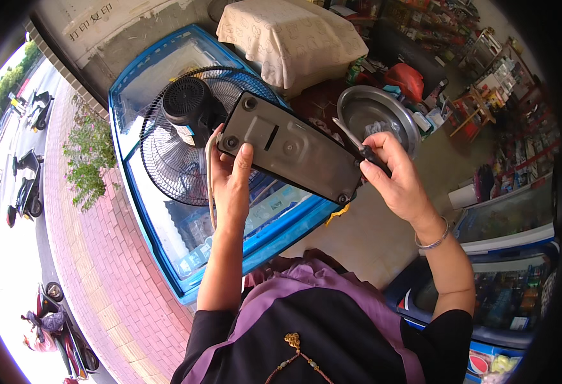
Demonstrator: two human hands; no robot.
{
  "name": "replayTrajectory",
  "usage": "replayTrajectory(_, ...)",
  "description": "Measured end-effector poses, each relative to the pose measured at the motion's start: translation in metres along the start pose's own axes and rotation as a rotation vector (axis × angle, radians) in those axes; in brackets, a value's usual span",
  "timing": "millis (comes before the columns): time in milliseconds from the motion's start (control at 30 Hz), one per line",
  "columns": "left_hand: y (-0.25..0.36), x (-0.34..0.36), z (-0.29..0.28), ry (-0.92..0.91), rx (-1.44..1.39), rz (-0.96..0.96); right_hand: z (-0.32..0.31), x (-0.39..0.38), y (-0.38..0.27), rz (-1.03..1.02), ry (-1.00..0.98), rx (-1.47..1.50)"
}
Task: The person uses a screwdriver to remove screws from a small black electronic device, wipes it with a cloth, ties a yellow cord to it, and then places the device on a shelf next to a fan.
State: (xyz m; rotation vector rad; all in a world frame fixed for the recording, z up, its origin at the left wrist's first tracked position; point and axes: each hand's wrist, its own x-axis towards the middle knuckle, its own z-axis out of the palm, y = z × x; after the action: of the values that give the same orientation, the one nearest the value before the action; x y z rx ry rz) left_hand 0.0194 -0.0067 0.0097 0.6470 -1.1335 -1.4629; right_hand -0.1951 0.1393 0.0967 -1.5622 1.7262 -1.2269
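My left hand (pixel 231 182) is closed on the left end of a dark rectangular box (pixel 293 153), its thumb pressed on the flat face. Round feet or recesses sit near the box's corners, and a dark slot marks its face. A pale cable (pixel 211 173) runs down beside that hand. In my right hand (pixel 393 179) is a screwdriver (pixel 351 136) with a dark handle, its shaft pointing up and left, off the box's right end. Behind the box, a black electric fan (pixel 188 102) with a wire cage lies on a blue-framed chest freezer (pixel 143 230) with a glass top.
A metal basin (pixel 383 102) stands beyond my right hand, near a red bag (pixel 406 80). A patterned cloth (pixel 287 38) covers something at the back. Another glass-topped freezer (pixel 511 294) is at right. Brick pavement (pixel 114 269) and parked scooters (pixel 28 185) lie at left.
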Motion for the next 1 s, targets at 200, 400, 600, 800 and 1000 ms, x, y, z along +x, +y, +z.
replayTrajectory(200,0.002,-0.009,0.009,0.151,0.076,-0.058,-0.025,-0.024,0.064,0.091,0.109,0.174)
replayTrajectory(400,0.004,-0.010,0.016,0.218,0.197,-0.061,-0.032,-0.050,0.161,0.129,0.288,0.154)
replayTrajectory(600,0.001,-0.002,0.010,0.212,0.078,-0.039,-0.017,-0.054,0.227,0.188,0.169,0.168)
replayTrajectory(800,0.009,0.009,-0.020,0.099,0.013,-0.059,0.006,-0.032,0.240,-0.101,0.081,-0.208)
replayTrajectory(1000,0.016,-0.007,-0.016,0.139,0.025,-0.093,0.022,-0.002,0.235,-0.150,-0.213,-0.564)
